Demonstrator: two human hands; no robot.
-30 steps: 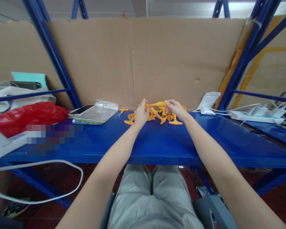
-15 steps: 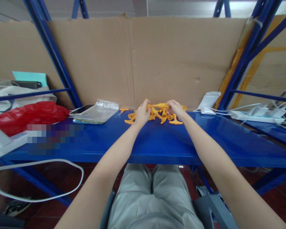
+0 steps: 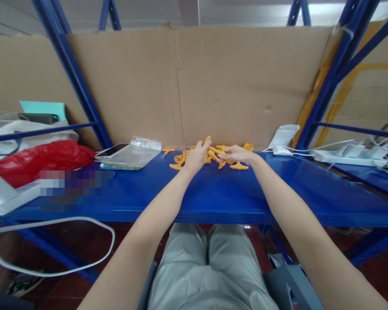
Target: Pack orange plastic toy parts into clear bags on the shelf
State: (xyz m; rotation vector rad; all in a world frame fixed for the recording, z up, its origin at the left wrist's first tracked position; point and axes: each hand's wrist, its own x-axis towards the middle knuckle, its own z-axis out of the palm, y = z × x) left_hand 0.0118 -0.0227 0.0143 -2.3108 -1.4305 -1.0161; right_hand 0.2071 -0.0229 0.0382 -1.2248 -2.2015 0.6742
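Observation:
My left hand (image 3: 195,157) is closed around a yellow plastic T-handled piece (image 3: 208,139), whose rounded end shows above the fingers. A yellow shaft (image 3: 216,150) runs from beside that hand toward my right hand (image 3: 238,153), which pinches at its right end; the fingers partly hide the join. Below and around both hands lies a pile of yellow plastic parts: a ring-ended piece (image 3: 177,159) on the left, a T-shaped handle (image 3: 239,165) in front of my right hand, and a hollow cylindrical piece (image 3: 248,147) behind it.
The parts lie on a blue metal shelf (image 3: 226,193) against a cardboard panel (image 3: 226,86). One small yellow piece (image 3: 168,151) sits apart at left, near a clear plastic bag (image 3: 132,155). A red bag (image 3: 42,159) is far left; a power strip (image 3: 345,158) with cables lies right.
The long yellow piece between my hands was level and is now tilted, lower on the right. My right hand has moved slightly down, and its fingers now point left.

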